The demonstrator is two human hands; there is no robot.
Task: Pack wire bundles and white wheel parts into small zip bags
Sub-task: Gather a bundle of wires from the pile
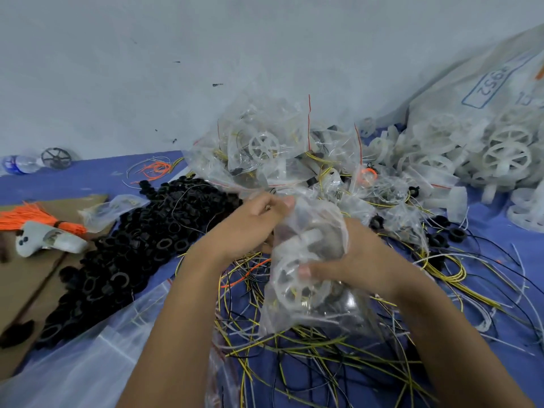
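A small clear zip bag [309, 293] with a white wheel part inside is held over the blue cloth in the middle of the view. My left hand [250, 222] pinches the bag's top edge. My right hand [347, 260] grips the bag's body from the right, thumb across its front. Loose yellow, black and white wires [294, 348] lie tangled underneath. Behind the hands sits a heap of filled zip bags [273, 148]. White wheel parts [500, 154] are piled at the right.
A heap of black rings [132, 245] covers the left of the blue cloth [88, 178]. Orange wires [32, 216] and cardboard [26, 278] lie at far left, a water bottle [17, 164] by the wall. A large printed sack [485, 83] leans at back right.
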